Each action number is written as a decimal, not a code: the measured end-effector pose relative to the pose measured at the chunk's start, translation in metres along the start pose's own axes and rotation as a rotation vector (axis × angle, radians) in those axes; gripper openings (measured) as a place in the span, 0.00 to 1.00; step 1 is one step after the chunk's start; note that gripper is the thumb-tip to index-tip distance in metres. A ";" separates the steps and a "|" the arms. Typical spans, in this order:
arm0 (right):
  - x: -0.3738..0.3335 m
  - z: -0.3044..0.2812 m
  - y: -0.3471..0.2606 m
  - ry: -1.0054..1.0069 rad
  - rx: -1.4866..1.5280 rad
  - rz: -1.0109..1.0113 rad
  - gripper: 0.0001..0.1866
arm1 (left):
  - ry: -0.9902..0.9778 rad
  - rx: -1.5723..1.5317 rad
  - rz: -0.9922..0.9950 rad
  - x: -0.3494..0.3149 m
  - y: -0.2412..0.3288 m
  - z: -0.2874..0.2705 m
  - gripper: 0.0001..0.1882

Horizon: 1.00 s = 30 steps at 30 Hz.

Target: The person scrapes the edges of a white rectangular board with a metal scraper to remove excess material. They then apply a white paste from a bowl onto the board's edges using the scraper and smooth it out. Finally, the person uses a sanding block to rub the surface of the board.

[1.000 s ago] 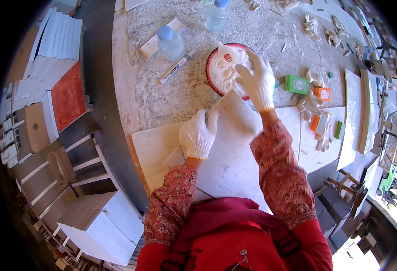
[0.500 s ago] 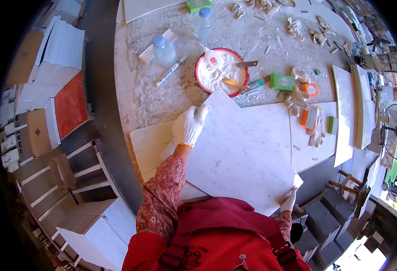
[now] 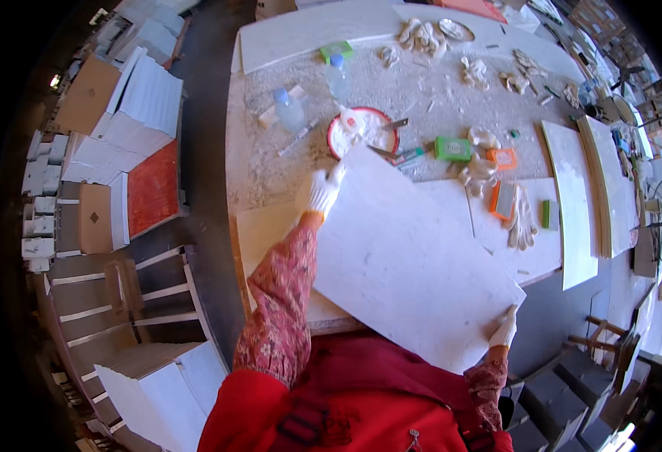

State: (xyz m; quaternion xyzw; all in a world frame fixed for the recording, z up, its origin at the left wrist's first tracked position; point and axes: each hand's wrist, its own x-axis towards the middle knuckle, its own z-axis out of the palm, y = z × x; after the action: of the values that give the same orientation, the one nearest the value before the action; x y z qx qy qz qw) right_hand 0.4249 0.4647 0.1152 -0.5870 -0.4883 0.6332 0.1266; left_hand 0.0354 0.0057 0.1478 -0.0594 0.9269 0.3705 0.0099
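A large pale marble-look tile (image 3: pixel 414 264) lies turned at an angle across the table's near side. My left hand (image 3: pixel 323 192), in a white knit glove, is closed on its left edge near the far corner. At its right corner my right hand (image 3: pixel 504 330), also gloved, grips the edge, with part of its fingers hidden. Beneath the tile, another pale slab (image 3: pixel 267 233) shows at the left. Just beyond the far corner sits a red-rimmed bowl (image 3: pixel 397 142) of white paste, holding a white squeeze bottle (image 3: pixel 351 120) and a scraper (image 3: pixel 395 124).
Two blue-capped bottles (image 3: pixel 289 111) and a marker (image 3: pixel 298 138) stand or lie far left on the dusty table (image 3: pixel 270 173). Green (image 3: pixel 452 148) and orange boxes (image 3: pixel 503 158) and loose gloves (image 3: pixel 523 222) lie to the right. Upright slabs (image 3: pixel 568 203) lean beyond. Stacked tiles (image 3: pixel 139 98) stand left.
The tile has shifted rightward with both hands on it, its right corner now farther out. The whole view has also moved, showing more of the table's far end.
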 end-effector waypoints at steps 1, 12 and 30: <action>-0.002 -0.003 -0.001 0.002 0.061 0.001 0.35 | -0.035 -0.070 -0.036 -0.017 0.003 -0.009 0.36; -0.013 -0.008 -0.025 0.103 0.449 -0.190 0.44 | 0.290 -0.718 -0.116 -0.187 0.054 -0.139 0.17; -0.043 -0.052 -0.022 -0.097 0.507 -0.319 0.18 | 0.729 -0.934 0.049 -0.191 0.010 -0.155 0.18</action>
State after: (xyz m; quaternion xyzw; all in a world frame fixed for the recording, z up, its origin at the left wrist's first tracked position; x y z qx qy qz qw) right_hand 0.4732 0.4689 0.1670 -0.4214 -0.4062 0.7345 0.3435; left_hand 0.2276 -0.0742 0.2791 -0.1592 0.6105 0.6950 -0.3448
